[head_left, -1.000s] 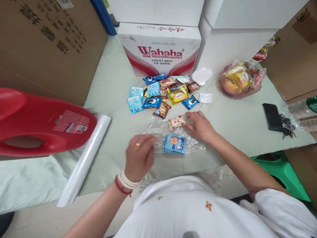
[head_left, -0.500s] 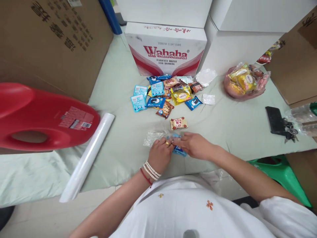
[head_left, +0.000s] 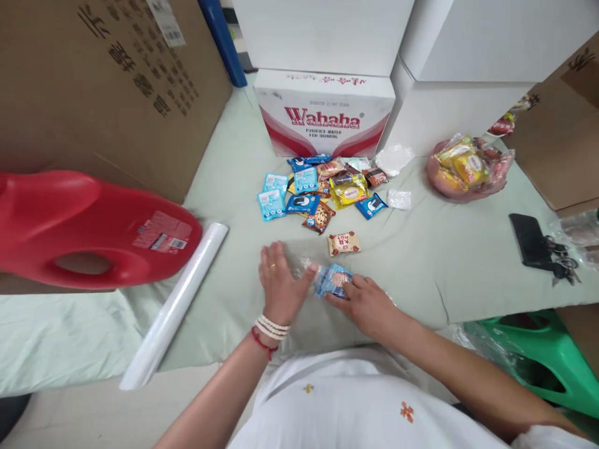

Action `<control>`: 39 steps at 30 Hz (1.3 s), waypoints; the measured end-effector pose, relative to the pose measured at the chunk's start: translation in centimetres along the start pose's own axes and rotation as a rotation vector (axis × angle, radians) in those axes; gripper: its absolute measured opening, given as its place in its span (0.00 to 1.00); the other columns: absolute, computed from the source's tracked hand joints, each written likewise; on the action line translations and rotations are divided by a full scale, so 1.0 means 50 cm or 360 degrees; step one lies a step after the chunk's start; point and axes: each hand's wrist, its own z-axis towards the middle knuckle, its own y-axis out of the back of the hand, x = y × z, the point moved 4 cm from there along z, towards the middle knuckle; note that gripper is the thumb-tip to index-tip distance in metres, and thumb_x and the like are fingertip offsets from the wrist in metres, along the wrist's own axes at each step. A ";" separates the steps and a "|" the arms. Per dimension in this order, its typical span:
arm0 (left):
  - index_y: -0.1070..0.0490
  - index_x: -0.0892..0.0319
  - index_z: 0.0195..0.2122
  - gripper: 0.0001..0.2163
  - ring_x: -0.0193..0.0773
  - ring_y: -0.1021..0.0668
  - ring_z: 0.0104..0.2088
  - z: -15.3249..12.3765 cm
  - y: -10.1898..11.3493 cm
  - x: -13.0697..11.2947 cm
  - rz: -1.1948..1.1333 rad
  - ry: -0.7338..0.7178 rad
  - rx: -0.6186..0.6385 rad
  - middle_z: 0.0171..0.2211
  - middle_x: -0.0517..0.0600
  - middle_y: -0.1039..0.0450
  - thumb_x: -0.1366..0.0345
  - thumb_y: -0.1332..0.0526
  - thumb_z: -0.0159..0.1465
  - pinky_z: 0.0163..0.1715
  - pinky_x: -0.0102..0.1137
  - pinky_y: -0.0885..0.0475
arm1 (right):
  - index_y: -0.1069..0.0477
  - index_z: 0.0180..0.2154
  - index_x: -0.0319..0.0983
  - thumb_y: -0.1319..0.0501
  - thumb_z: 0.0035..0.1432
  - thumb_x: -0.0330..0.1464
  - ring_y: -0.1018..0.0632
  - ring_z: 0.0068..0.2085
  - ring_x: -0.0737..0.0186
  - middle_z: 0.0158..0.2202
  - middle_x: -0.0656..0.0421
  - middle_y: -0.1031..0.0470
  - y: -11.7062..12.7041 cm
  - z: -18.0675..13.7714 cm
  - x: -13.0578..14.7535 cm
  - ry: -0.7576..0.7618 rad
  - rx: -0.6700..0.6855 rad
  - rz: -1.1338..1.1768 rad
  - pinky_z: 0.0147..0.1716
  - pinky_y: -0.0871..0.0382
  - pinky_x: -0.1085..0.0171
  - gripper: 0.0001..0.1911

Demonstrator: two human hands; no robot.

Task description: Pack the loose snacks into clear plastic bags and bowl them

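My left hand (head_left: 282, 280) lies with its fingers stretched out and thumb apart, over a clear plastic bag (head_left: 302, 262) on the cloth. Close to its thumb is a blue snack packet (head_left: 334, 277), partly covered by clear plastic. My right hand (head_left: 367, 302) grips the near right side of this packet with thumb and fingers. Just beyond the hands lies a cream and red wrapped snack (head_left: 344, 244). Farther back is a loose heap of wrapped snacks, with a yellow packet (head_left: 349, 191), a brown cookie packet (head_left: 319, 216) and light blue sachets (head_left: 271, 204).
A Wahaha carton (head_left: 325, 118) stands behind the heap. On the left are a red jug (head_left: 116, 218) and a roll of plastic film (head_left: 178, 305). A pink bowl (head_left: 444, 190) of snacks, a black case (head_left: 528, 238) and scissors (head_left: 564, 265) lie right. A green stool (head_left: 556, 349) stands below.
My left hand has moved left off the blue packet and opened out flat. The right hand stays at the packet, which shows more of its face. The whole view has shifted slightly.
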 end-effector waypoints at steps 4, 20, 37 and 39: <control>0.28 0.59 0.58 0.30 0.61 0.30 0.64 0.001 -0.003 -0.037 0.0256 -0.0012 0.0225 0.59 0.64 0.27 0.49 0.32 0.57 0.64 0.54 0.37 | 0.32 0.66 0.50 0.42 0.67 0.28 0.30 0.48 0.49 0.46 0.49 0.25 0.004 0.002 -0.006 -0.0016 0.0024 0.0037 0.43 0.38 0.57 0.28; 0.28 0.63 0.60 0.25 0.53 0.25 0.51 -0.129 -0.060 -0.140 -0.0018 -0.0908 0.0660 0.51 0.62 0.26 0.70 0.43 0.60 0.51 0.49 0.26 | 0.26 0.55 0.42 0.43 0.67 0.27 0.30 0.56 0.51 0.52 0.50 0.27 0.005 -0.099 -0.024 0.0097 -0.0422 0.0652 0.57 0.30 0.50 0.17; 0.28 0.62 0.61 0.22 0.52 0.25 0.58 -0.169 -0.069 -0.115 0.0443 -0.1171 0.0334 0.54 0.62 0.23 0.74 0.44 0.66 0.56 0.49 0.32 | 0.28 0.39 0.42 0.43 0.68 0.33 0.22 0.37 0.58 0.36 0.57 0.21 0.059 0.020 -0.058 -0.0818 -0.0707 0.0964 0.38 0.29 0.63 0.06; 0.26 0.64 0.58 0.21 0.54 0.25 0.58 -0.164 -0.057 -0.098 0.0228 -0.1184 0.0407 0.55 0.64 0.25 0.74 0.44 0.63 0.56 0.49 0.29 | 0.27 0.40 0.40 0.45 0.69 0.30 0.22 0.41 0.58 0.40 0.54 0.21 0.050 0.074 -0.046 -0.0775 -0.0603 0.0865 0.41 0.30 0.63 0.08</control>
